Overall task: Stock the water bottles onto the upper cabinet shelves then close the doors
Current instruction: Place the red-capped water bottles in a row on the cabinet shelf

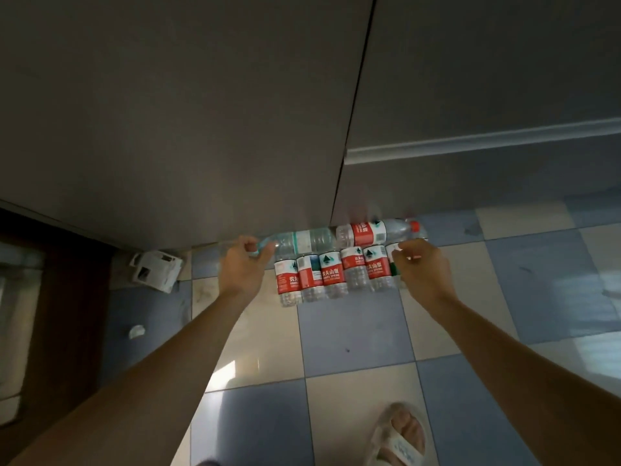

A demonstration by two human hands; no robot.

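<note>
Clearly early | left hand (242, 264) grips neck of teal-label bottle (302, 241) | right hand (421, 264) curls on end bottle (393, 264) of row of bottles (336, 277) | all on floor (353, 334) beside closed cabinet doors (168, 112) | nothing shelved yet

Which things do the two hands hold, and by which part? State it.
Left hand grips the teal-labelled bottle by its neck end. Right hand grips the rightmost bottle in the row near its top.

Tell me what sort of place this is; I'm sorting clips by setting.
Probably a home kitchen or utility room: grey cabinet doors, a blue-and-cream checked tile floor, and a slippered foot.
</note>
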